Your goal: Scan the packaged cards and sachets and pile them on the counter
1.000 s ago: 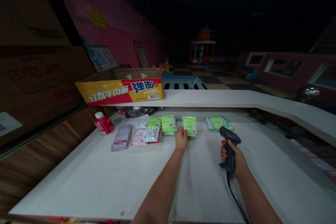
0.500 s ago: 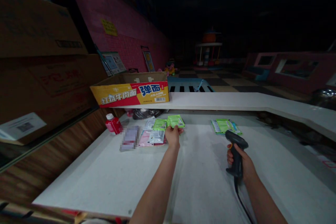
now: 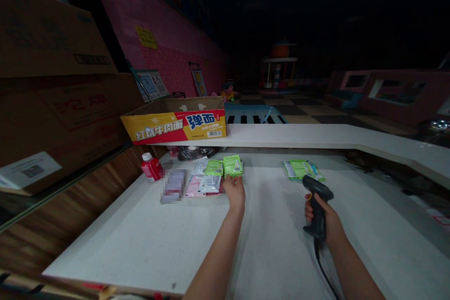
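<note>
My left hand (image 3: 235, 188) is closed at the lower edge of a bright green packet (image 3: 233, 165), fingers bent around that edge. Just left of it lie several flat packets: another green packet (image 3: 213, 167), a silvery white packet (image 3: 210, 183) and a pink packet (image 3: 195, 186). My right hand (image 3: 328, 218) grips the handle of a dark grey barcode scanner (image 3: 317, 208), its head tilted up to the left and its cable running down. Beyond the scanner, a small pile of green and blue packets (image 3: 303, 169) rests on the white counter (image 3: 147, 239).
A red bottle with a white cap (image 3: 152, 167) and a blurred-out flat object (image 3: 173, 185) stand to the left. An open noodle carton (image 3: 179, 126) sits on the raised white ledge (image 3: 288, 136) at the back. Stacked cardboard boxes (image 3: 70, 108) rise at far left.
My left hand has drawn slightly nearer to me, and the green packet at its fingers has turned more upright. My right hand and the scanner have barely moved.
</note>
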A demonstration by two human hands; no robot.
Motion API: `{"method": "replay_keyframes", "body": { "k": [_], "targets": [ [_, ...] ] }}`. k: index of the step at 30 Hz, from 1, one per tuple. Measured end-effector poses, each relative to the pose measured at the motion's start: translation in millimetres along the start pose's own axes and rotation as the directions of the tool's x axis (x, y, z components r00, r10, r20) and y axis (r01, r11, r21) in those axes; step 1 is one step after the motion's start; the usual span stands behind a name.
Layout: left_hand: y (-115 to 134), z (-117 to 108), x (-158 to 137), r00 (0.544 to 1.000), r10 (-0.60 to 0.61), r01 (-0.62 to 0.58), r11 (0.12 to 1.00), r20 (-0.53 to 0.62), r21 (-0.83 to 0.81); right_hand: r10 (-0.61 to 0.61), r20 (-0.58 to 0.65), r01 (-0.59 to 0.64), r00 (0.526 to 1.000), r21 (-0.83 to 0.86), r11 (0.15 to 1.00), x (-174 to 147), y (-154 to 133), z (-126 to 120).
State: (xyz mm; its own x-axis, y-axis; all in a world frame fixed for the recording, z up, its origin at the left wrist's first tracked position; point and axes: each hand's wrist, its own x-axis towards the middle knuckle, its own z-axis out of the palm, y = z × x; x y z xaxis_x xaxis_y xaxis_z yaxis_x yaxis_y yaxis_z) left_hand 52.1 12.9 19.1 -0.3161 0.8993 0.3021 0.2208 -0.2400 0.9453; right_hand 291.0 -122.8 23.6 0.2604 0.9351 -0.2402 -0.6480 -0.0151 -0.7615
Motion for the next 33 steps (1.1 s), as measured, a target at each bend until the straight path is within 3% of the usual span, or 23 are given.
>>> {"method": "replay_keyframes", "body": {
  "k": [3,6,8,10,15,21,27,30,33],
  "targets": [
    [7.5,-5.0,-14.4,0.976,0.214,-0.213,0.913,0.035,0.349,0.006,0.008,-0.007,1.000,0.018,1.000,-0.3,0.0,-0.6],
    [14.3,-8.0,-17.6,0.896,0.342,-0.443,0.678,0.282,0.586,0.014,0.010,-0.014,1.000,0.032,0.999,0.4,0.5,-2.0],
    [15.0,-8.3,-14.2,0.852,0.324,-0.524,0.551,0.412,0.649,0.015,0.012,-0.015,1.000,0.036,0.999,0.8,0.7,-2.4],
    [12.9,-8.2,-9.1,0.838,0.278,-0.545,0.473,0.469,0.693,0.014,0.014,-0.015,1.000,0.033,0.999,0.8,0.4,-2.1],
    [7.7,-9.4,-2.0,0.845,0.234,-0.535,0.406,0.481,0.741,0.015,0.003,-0.015,1.000,0.027,1.000,-1.2,-1.4,1.3],
    [18.7,7.7,-10.9,0.809,0.334,-0.588,0.467,0.484,0.660,-0.010,-0.051,0.013,0.999,0.050,0.999,-3.0,-5.1,2.9],
    [31.4,67.7,-29.8,0.718,0.341,-0.641,0.664,0.607,0.385,-0.122,-0.200,0.149,0.972,0.127,0.981,0.2,-11.2,-4.2],
    [33.3,110.8,-32.7,0.708,0.261,-0.528,0.813,0.656,0.246,-0.129,-0.261,0.179,0.957,0.176,0.968,1.5,-13.9,-5.4],
    [36.7,152.9,-31.4,0.774,0.067,-0.251,0.946,0.629,0.208,-0.126,-0.290,0.197,0.949,0.230,0.953,2.3,-15.5,-3.3]
  ]
}}
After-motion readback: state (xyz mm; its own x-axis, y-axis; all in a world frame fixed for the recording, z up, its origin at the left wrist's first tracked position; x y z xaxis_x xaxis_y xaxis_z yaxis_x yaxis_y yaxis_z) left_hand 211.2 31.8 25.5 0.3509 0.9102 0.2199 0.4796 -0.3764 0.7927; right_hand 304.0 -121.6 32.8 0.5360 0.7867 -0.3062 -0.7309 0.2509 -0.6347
